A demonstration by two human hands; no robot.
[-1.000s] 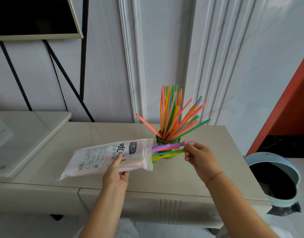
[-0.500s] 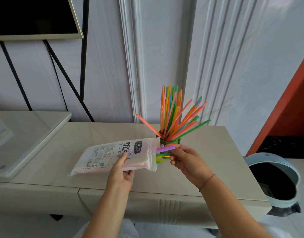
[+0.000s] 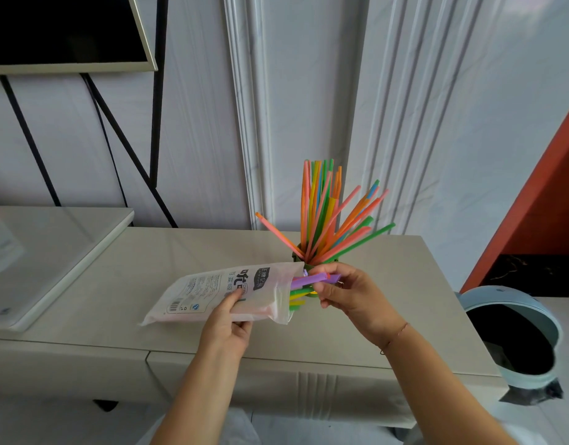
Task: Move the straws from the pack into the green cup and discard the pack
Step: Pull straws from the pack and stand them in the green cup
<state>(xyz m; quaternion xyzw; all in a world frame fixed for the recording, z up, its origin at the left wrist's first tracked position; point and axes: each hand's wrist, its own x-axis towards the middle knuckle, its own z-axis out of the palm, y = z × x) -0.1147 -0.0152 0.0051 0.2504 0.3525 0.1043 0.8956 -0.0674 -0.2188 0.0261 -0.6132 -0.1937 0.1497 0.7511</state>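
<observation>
My left hand [image 3: 227, 319] holds the white plastic straw pack [image 3: 232, 290] level above the cabinet top, its open end to the right. Purple, green and yellow straws [image 3: 304, 289] stick out of that opening. My right hand [image 3: 347, 292] pinches the purple straws [image 3: 312, 279] right at the mouth of the pack. Just behind my hands stands the green cup [image 3: 301, 260], mostly hidden, with several orange, pink, green and yellow straws [image 3: 325, 216] fanning up out of it.
The beige cabinet top [image 3: 187, 252] carries a raised glass-topped slab [image 3: 52, 248] on the left. A pale blue open bin [image 3: 517, 335] with a black liner stands on the floor to the right. A dark screen [image 3: 61, 30] hangs on the wall at upper left.
The pack and my left hand have shifted right, toward the cup. My right hand slid back along the straws to the pack's mouth and now grips the purple ones there.
</observation>
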